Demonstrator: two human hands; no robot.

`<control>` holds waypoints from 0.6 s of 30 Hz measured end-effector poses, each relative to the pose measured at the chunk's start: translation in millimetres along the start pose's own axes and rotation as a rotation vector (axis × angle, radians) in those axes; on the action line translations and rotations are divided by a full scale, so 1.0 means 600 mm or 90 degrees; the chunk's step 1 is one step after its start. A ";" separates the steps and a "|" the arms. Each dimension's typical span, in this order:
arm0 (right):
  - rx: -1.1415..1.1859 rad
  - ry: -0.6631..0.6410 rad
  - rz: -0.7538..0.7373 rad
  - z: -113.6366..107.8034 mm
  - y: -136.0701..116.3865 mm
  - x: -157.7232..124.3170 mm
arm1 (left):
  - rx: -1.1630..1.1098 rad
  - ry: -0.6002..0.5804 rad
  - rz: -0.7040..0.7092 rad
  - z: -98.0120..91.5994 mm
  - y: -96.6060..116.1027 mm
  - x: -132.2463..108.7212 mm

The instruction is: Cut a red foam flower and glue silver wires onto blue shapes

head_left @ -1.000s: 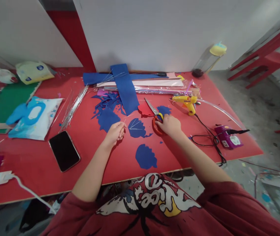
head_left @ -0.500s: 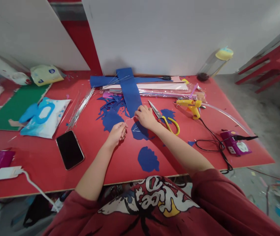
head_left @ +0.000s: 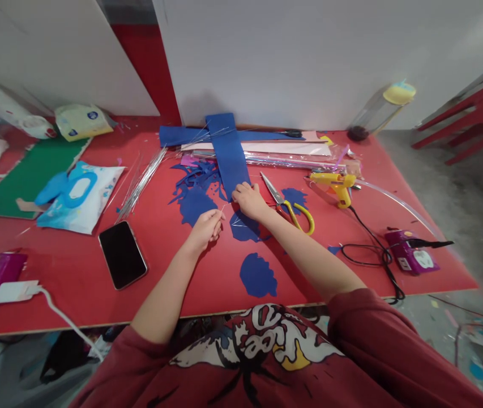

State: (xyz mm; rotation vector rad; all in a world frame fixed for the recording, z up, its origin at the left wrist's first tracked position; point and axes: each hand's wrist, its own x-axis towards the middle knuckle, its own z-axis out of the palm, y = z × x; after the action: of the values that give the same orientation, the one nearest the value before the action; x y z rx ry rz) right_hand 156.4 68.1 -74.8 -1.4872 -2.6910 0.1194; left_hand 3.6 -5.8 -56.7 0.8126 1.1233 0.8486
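Note:
My left hand point(head_left: 206, 231) is closed, its thumb and fingers pinching a thin pale wire point(head_left: 223, 209). Just to its right, my right hand point(head_left: 250, 202) is curled at the lower end of a long blue strip point(head_left: 229, 153), fingertips on the wire's other end, partly hidden. Below the right hand lies a blue cut-out piece point(head_left: 244, 231) with a thin wire shape on it. Another blue cut-out point(head_left: 258, 275) is nearer the table's front edge, and one more point(head_left: 196, 205) lies behind my left hand. Yellow-handled scissors point(head_left: 289, 205) rest open beside my right wrist.
On the red table point(head_left: 211, 283) are a phone point(head_left: 122, 255), a wet-wipe pack point(head_left: 82, 195), a bundle of wires point(head_left: 143, 184) and blue scraps point(head_left: 196, 178). A yellow glue gun point(head_left: 337, 184) with its cord and a purple power box point(head_left: 411, 252) are at right.
The view has shifted slightly. My hands have come a little closer together, and less wire shows between them. Both hands stay closed.

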 end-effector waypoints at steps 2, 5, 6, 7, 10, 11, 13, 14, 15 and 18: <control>0.005 0.005 -0.006 -0.001 -0.002 -0.001 | 0.000 0.001 0.001 0.000 0.000 0.000; 0.025 0.020 -0.001 -0.006 -0.003 -0.004 | 0.000 0.003 0.004 0.000 0.000 -0.001; 0.035 0.028 0.003 -0.008 -0.002 -0.006 | -0.001 0.004 0.006 0.000 0.001 -0.001; 0.047 0.038 0.008 -0.010 -0.002 -0.010 | -0.002 0.005 0.010 0.001 0.001 -0.002; 0.085 0.073 0.027 -0.016 0.003 -0.030 | -0.011 0.010 0.025 0.001 0.002 -0.004; 0.097 0.088 0.037 -0.016 0.005 -0.041 | -0.014 0.012 0.030 0.002 0.002 -0.004; 0.124 0.121 0.063 -0.014 0.007 -0.066 | -0.016 0.015 0.040 0.002 0.003 -0.005; 0.140 0.139 0.076 -0.011 0.006 -0.080 | -0.015 0.017 0.044 0.002 0.003 -0.005; 0.155 0.153 0.081 -0.006 0.005 -0.095 | -0.011 0.019 0.048 0.001 0.002 -0.005; 0.190 0.178 0.086 0.010 -0.003 -0.133 | 0.012 0.027 0.053 0.000 -0.001 -0.004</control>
State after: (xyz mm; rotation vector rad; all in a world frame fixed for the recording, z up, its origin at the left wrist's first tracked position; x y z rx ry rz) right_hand 197.0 -0.6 -82.2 -1.4681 -2.2414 0.2822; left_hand 3.2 -8.2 -56.4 0.8647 1.1421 0.9292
